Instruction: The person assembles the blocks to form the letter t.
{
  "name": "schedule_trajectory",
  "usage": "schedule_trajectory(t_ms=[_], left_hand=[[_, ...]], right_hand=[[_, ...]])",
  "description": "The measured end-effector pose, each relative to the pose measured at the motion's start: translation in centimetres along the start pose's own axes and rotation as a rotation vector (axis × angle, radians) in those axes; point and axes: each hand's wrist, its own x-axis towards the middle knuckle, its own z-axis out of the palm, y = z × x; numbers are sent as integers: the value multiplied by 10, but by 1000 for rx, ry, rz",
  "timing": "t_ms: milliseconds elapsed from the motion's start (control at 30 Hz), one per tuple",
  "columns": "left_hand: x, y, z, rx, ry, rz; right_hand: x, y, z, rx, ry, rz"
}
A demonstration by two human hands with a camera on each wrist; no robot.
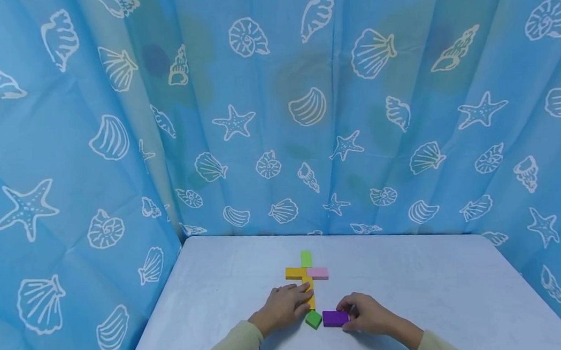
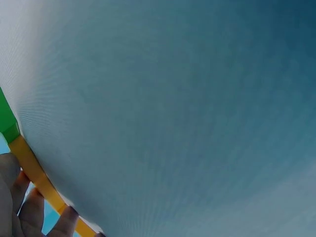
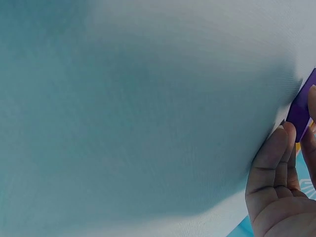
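Observation:
My left hand (image 1: pixel 285 306) rests on a column of yellow-orange blocks (image 1: pixel 310 301), its fingers (image 2: pixel 33 210) lying along them in the left wrist view. At the column's near end sits a green block (image 1: pixel 313 319), turned like a diamond. To its right, a small gap apart, lies a purple block (image 1: pixel 335 318) flat on the table. My right hand (image 1: pixel 368 314) pinches the right end of that purple block between thumb and fingers. At the column's far end a sideways yellow block (image 1: pixel 293 273) and a pink block (image 1: pixel 317 273) form a crossbar, with a light green block (image 1: pixel 306 258) beyond.
A white cloth covers the table (image 1: pixel 412 274) under the blocks. Behind it and along the sides hangs a blue curtain (image 1: pixel 268 127) printed with white shells and starfish.

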Motion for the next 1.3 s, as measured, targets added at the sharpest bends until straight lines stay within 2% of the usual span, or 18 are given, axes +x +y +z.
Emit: schedule_trajectory(t_ms=[567,933,1133,1300], left_hand=[[2,2,0,14,-5,-1],[10,3,-11,13,-20,9],[10,0,-15,16,19,28],[14,-2,-16,25,42,58]], right_hand=[[-3,1,2,-3,14,5],[-10,10,-5,7,45,19],[-17,16,-14,57,53,-13],[-18,21,-26,70,101,22]])
